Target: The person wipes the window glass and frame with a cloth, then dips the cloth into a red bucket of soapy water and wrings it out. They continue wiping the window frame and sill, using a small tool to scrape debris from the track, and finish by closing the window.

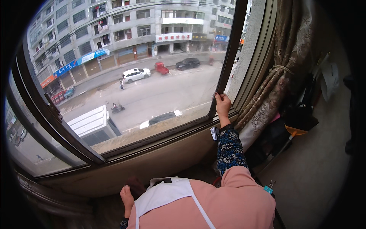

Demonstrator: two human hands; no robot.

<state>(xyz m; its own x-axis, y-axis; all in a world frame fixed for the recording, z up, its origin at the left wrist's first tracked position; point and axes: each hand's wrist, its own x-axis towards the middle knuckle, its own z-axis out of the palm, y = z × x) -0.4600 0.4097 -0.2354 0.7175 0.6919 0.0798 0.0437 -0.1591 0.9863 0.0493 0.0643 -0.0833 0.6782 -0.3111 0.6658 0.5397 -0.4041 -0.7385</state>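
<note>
My right hand [223,104] reaches to the lower right corner of a sliding window sash [230,53]. Its thumb and fingers are closed at the dark upright edge of the frame. Beside that edge is a gap with no glass in front of it. A small pale tag [214,133] hangs near the right cuff. My left hand [127,198] is low, close to my body and below the sill, with its fingers curled and partly hidden. A dark reddish shape [136,184] lies just beyond it; whether the hand holds anything does not show.
A patterned curtain [280,72], tied with a cord, hangs right of the window. Further right stand a broom with an orange head base [295,130] and a white bag [329,80]. A teal binder clip [268,189] is by my right side. Vehicles and buildings show outside.
</note>
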